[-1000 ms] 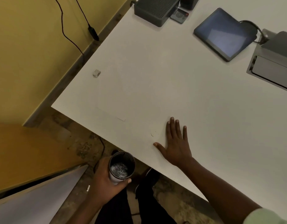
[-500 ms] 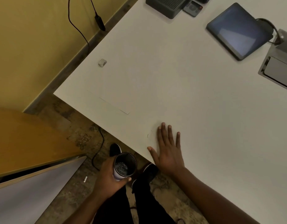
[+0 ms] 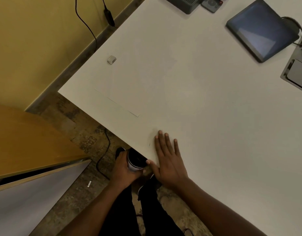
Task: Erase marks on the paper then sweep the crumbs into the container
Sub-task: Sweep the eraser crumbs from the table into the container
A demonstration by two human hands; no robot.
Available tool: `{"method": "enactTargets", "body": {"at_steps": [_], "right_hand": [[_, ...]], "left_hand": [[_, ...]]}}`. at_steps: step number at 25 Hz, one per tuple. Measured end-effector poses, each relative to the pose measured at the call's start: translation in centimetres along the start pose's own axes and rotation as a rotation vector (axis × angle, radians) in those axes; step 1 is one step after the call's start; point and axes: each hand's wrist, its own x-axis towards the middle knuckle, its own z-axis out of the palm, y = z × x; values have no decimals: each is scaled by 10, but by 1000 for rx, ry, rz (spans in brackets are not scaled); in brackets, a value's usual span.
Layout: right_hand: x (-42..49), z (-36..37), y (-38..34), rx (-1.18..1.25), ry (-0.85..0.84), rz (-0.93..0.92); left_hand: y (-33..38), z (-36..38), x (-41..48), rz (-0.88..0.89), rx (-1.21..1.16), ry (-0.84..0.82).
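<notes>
Head camera looks down on one corner of a white table (image 3: 223,142). Far left is a yellow wall (image 3: 36,40) with a black cable (image 3: 89,29) hanging down it, and lower down a wooden board (image 3: 27,142) with a pale panel (image 3: 27,198) leaning under it. On the table near that left corner sits a small grey block (image 3: 111,59), ribbed and eraser-looking, lying well away from both hands.

The paper (image 3: 133,86) lies flat just right of the block; it's white on white, so only its near edge shows as a thin line, and any marks on it are too faint to make out.

Down at the table's front edge the left hand (image 3: 123,169) has its fingers curled round the container (image 3: 135,161). That's a light-sided cup, dark inside, held below the tabletop with its mouth up and its rim tucked right against the edge; can't tell what's in it.

A tiny dark speck (image 3: 149,144) sits on the table just above it. Right beside the speck is the right hand (image 3: 167,160), palm down and flat on the table, fingers straight and close together, holding nothing; its thumb sticks out sideways to the table edge, almost touching the container.

Further right along the far side are a dark box (image 3: 186,3), a remote (image 3: 211,3), a tablet (image 3: 260,29) with its screen up, and a grey device (image 3: 298,72) cut off by the frame.
</notes>
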Motion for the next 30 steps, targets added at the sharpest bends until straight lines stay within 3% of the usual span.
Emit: {"method": "enactTargets", "body": {"at_steps": [4,11,13,16,18,22,25,30], "right_hand": [[15,-2,5,-25,2,106],[-9,14,-47,15,-81,-149],[-10,9,-37,24,-23,-75],[-9,3,-7,-14,54,197],[-12,5,-3,-22,34,247],[-20,17,-44,30,-99,-51],[-11,19,-53,19,-84,-212],[45,-1,-3,-2,74,58]], "left_hand": [[-1,-2,2,-9,-6,22],[-5,-3,3,22,54,15],[-5,-5,4,18,22,21],[-2,-7,5,9,14,33],[2,-6,5,5,22,41],[0,-9,5,14,11,48],[-3,-10,7,12,53,36],[-5,-12,9,5,-16,40]]}}
